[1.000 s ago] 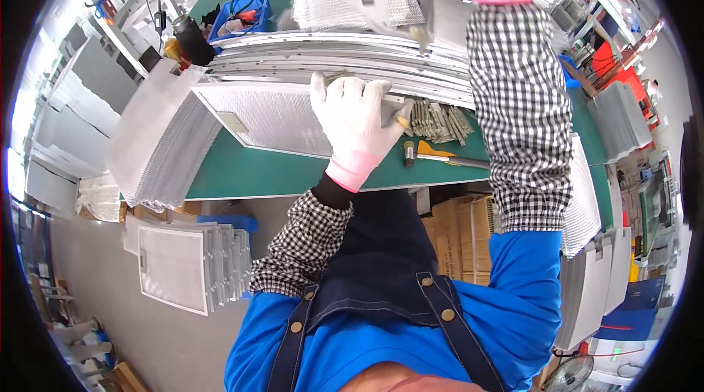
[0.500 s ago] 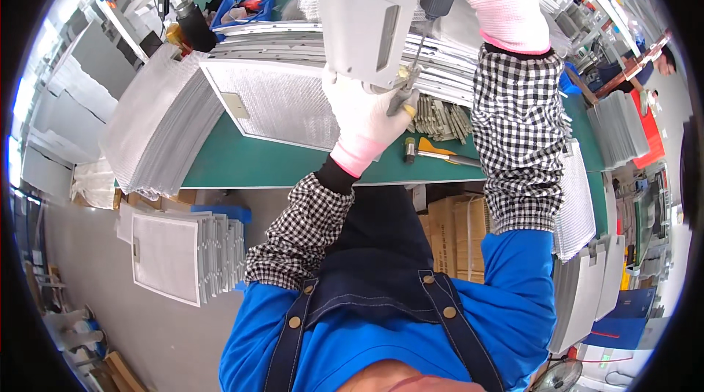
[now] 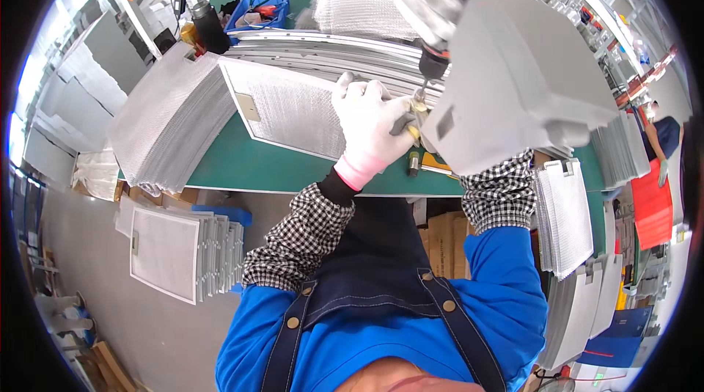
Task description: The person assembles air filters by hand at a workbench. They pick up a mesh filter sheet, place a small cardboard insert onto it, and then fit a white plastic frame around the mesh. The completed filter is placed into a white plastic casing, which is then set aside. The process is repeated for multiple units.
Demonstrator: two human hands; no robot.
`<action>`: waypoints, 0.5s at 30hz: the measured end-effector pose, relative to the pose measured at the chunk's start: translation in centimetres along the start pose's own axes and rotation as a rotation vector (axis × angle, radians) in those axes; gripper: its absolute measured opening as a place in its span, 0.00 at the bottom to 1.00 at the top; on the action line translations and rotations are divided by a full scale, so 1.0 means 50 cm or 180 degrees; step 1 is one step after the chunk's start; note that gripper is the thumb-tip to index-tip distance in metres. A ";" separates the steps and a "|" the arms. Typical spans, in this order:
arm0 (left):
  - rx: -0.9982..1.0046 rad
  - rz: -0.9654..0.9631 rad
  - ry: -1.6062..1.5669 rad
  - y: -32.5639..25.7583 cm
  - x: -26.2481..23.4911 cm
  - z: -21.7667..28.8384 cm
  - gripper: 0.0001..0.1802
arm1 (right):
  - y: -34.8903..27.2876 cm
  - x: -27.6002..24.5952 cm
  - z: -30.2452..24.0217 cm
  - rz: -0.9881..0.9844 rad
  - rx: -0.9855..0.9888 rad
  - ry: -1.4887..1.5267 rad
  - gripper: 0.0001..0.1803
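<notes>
My right hand, in a white glove, is wrapped around a power drill with an orange and black body. The drill's thin bit points down at the left edge of a large grey housing, close to my left fingertips. My left hand, gloved in white with a pink cuff, pinches that edge of the housing. The housing is tilted and hides my right wrist. Behind my left hand, a framed silver mesh panel leans at a slant on the green table.
A stack of mesh panels stands at the left; long metal strips lie behind. A hammer is partly covered by the housing. More panels stand right, others below left. A blue bin sits far back; another person is at right.
The housing has swung to the right and turned, now covering my right forearm and the metal pieces. The drill has dropped lower and become more upright. My left hand has barely shifted.
</notes>
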State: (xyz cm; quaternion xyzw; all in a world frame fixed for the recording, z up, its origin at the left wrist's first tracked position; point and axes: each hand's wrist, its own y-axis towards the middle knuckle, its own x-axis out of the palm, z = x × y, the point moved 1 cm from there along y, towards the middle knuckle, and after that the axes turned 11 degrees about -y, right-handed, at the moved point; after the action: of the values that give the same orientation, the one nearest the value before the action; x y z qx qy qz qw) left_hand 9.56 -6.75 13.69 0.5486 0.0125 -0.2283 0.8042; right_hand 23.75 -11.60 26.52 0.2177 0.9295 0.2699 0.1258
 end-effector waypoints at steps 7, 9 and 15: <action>-0.0143 0.0037 -0.0102 -0.044 0.055 -0.035 0.17 | 0.039 0.030 -0.085 0.0271 -0.0449 -0.0304 0.12; -0.0289 0.0002 -0.0046 -0.055 0.052 -0.041 0.20 | 0.050 0.050 -0.103 0.0376 -0.0626 -0.0372 0.12; 0.0120 -0.0015 0.0521 -0.031 -0.021 0.006 0.39 | -0.017 0.061 -0.161 0.1091 -0.1214 -0.1097 0.14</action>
State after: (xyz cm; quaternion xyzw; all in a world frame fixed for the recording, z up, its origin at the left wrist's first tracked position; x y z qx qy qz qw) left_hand 7.95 -7.11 12.72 0.5804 0.0752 -0.1848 0.7895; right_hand 17.95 -14.41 32.31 0.3863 0.7768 0.4158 0.2728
